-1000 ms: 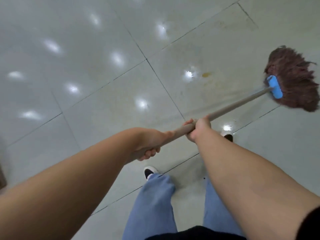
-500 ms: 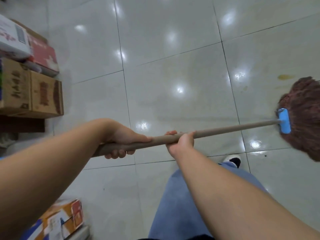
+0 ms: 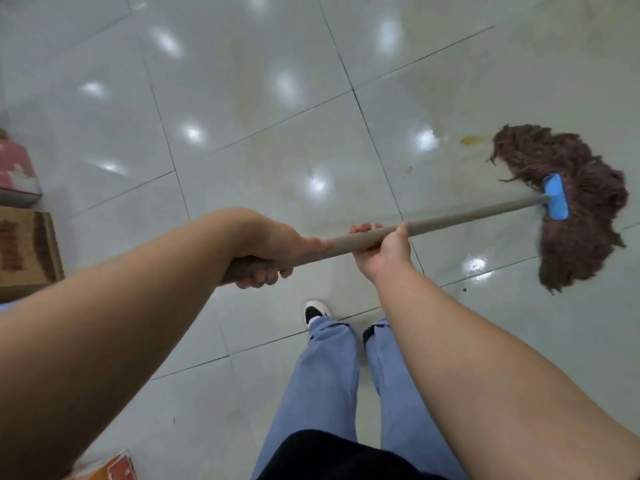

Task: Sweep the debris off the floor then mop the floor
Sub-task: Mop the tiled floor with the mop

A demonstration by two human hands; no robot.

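Note:
A mop with a beige handle [image 3: 460, 218] and a blue clamp [image 3: 556, 196] lies across the view, its brown string head [image 3: 575, 209] spread on the pale tiled floor [image 3: 263, 161] at the right. My left hand [image 3: 268, 252] grips the near end of the handle. My right hand [image 3: 382, 249] grips it a little further along, fingers curled over the top. A yellow stain [image 3: 471, 140] sits on the tile just left of the mop head's far tip.
Cardboard boxes stand along the left edge: a brown one [image 3: 27, 251], a red one [image 3: 15, 171] behind it, and an orange one [image 3: 110, 471] at the bottom left. My legs in blue trousers [image 3: 329, 368] and a black-and-white shoe [image 3: 316, 311] are below the handle.
The view has swung, so the boxes slid toward the left edge. The mop head has moved further into view and nearer the yellow stain. Both hands keep their grip on the handle.

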